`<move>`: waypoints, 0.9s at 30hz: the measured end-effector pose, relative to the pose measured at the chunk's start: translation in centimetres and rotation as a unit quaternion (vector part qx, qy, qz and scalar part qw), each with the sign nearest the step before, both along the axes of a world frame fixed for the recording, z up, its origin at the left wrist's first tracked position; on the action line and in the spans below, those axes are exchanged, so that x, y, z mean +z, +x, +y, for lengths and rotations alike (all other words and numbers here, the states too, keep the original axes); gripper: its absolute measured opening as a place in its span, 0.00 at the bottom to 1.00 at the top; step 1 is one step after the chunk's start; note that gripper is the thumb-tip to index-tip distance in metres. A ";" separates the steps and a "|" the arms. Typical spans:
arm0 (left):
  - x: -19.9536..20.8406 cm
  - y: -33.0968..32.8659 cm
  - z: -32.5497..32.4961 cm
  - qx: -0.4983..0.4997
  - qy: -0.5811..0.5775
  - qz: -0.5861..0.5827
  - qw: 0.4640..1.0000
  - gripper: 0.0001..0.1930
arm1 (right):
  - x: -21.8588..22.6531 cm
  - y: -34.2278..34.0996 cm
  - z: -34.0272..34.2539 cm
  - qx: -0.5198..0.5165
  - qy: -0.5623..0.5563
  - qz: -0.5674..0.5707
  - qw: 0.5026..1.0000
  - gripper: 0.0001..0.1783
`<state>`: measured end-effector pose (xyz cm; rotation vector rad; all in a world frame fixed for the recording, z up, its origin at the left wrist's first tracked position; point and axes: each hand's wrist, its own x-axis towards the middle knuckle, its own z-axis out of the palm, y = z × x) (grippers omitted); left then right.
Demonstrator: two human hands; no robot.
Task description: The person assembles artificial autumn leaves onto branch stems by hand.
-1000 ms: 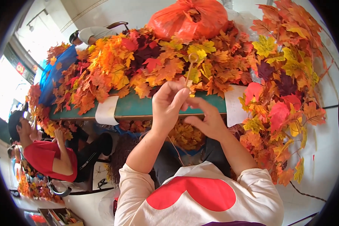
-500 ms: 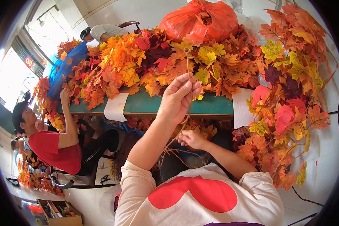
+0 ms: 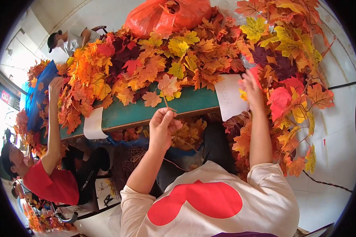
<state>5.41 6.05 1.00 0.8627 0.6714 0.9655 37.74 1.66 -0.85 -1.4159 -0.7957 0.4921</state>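
Left hand (image 3: pixel 162 128) pinches a leaf sprig (image 3: pixel 167 89) upright at frame centre; right hand (image 3: pixel 251 87) — grip unclear — reaches the leaf pile (image 3: pixel 281 75) at upper right.

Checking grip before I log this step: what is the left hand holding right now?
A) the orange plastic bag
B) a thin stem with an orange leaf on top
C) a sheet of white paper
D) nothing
B: the left hand pinches a thin stem with an orange leaf at its top, above the green table.

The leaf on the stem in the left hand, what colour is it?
Pale orange leaf, seen best in the head view.
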 end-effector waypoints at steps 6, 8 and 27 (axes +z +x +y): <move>-0.9 1.0 -1.4 -0.003 -0.084 -0.117 0.990 0.03 | -1.0 5.3 -1.6 -0.135 -0.034 0.000 0.990 0.24; -1.1 0.7 -2.0 0.008 -0.111 -0.141 0.984 0.03 | -0.9 4.4 -1.0 -0.130 -0.052 -0.030 0.990 0.23; -0.5 -0.3 -2.8 -0.006 -0.162 -0.199 0.966 0.03 | -0.2 1.6 11.9 0.034 -0.286 -0.524 0.802 0.33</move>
